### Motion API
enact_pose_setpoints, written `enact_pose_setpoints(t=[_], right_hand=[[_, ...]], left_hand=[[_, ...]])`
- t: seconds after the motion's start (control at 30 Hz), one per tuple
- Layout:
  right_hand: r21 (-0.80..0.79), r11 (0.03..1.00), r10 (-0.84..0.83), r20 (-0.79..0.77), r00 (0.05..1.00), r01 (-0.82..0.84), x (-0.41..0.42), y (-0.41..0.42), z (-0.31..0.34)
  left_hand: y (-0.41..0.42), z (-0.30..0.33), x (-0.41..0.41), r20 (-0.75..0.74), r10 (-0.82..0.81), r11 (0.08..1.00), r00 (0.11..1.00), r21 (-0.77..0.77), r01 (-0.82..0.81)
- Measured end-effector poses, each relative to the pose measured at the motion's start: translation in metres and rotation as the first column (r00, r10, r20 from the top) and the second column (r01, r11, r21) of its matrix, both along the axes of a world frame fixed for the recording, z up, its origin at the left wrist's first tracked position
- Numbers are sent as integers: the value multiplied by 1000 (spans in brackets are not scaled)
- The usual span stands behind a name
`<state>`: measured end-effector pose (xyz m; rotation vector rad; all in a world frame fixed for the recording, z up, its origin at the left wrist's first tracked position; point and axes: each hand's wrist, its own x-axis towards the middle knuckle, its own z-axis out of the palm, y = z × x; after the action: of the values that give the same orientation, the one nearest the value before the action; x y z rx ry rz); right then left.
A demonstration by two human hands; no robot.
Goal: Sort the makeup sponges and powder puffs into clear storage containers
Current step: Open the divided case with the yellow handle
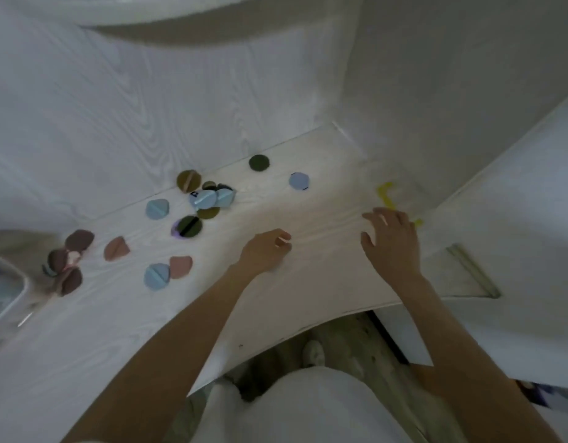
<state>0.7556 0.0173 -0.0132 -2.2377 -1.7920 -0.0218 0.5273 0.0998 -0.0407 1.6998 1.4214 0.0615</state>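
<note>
White wood-grain panels are closing in the scene from the head camera, with a pale wood-grain desk [308,282] running from lower left up to a back corner on the right.

Powder puffs are lying scattered over the left and middle of the desk. A dark green puff [259,162] is sitting alone near the back edge, and a pale blue puff [299,181] is lying just right of it, apart from the rest. A cluster of olive and light blue puffs [209,198] is overlapping in the middle, with a dark green puff with a black strap [189,226] just in front of it. Two pink puffs [116,248] are resting nearer the front, one of them touching a light blue puff [157,276]. Brown puffs [68,260] are bunching at the far left, beside the corner of a clear container [7,292] at the frame edge.

The left hand [266,251] is resting low over the bare desk with its fingers curled in; whether it is pinching anything is hard to tell through the blur. The right hand [389,241] is hovering open with fingers spread, reaching toward what seems to be a clear container with yellow clips [386,195] near the right wall, its outline barely showing.
</note>
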Motion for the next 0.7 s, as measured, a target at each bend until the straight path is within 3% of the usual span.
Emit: enact_pose_setpoints(t=[0.1, 0.17, 0.23, 0.37, 0.53, 0.7], right_hand=[[-216, 967, -120, 71, 990, 133, 49, 24, -12], [-393, 896, -167, 129, 978, 205, 68, 31, -24], [-470, 854, -173, 150, 973, 224, 76, 31, -35], [-467, 877, -67, 116, 991, 114, 79, 22, -38], [-443, 876, 207, -16, 978, -192, 42, -6, -31], [-408, 863, 230, -208, 951, -298, 1, -21, -35]], left_hand=[[2, -3, 58, 34, -7, 998, 999, 57, 6], [0, -6, 83, 116, 33, 994, 993, 96, -44], [-3, -8, 96, 185, 94, 990, 978, 89, -112], [-11, -9, 107, 340, 304, 951, 890, -47, -307], [-34, -12, 93, 400, 686, 727, 608, -428, -538], [-53, -20, 74, 400, 797, 600, 453, -431, -674]])
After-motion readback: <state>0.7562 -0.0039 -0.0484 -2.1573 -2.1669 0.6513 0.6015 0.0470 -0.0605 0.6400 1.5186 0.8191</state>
